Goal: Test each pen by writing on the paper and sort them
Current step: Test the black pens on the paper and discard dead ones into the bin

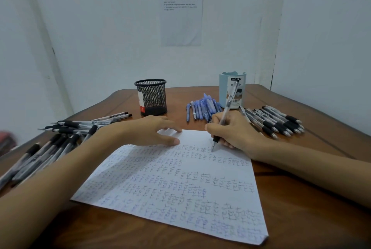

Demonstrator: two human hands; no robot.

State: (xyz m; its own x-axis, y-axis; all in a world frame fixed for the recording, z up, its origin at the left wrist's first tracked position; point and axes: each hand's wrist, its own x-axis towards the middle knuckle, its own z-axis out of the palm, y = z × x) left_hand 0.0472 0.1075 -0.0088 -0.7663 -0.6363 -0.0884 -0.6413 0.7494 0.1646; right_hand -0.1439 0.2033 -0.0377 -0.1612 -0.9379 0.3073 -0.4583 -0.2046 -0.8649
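Right hand: fingers curled round a clear-barrel pen, pinched just above its black grip section. The tip is down on the paper, near the sheet's far right corner, right below my fingers. The barrel tilts up and away from me and crosses in front of the light blue organizer cup in the view.

Left hand: holds nothing, fingers spread and relaxed, resting flat on the paper's far left corner. The corner edge looks slightly lifted under the fingertips.

The paper lies skewed on the wooden table between my forearms. Most of it is covered in rows of small test scribbles, grey-black and blue. The strip by the pen tip is the least filled.

Pen groups:
- Black-grip pens, left: loose pile beside and behind my left forearm.
- Black-grip pens, right: neat row just past my right hand, tips toward me.
- Blue pens: small bunch between the two cups, beyond the paper.

The black mesh pen cup stands beyond my left hand. Contents can't be made out.

A printed sheet hangs on the wall, text too small to read. There is a blurred red object at the left edge.
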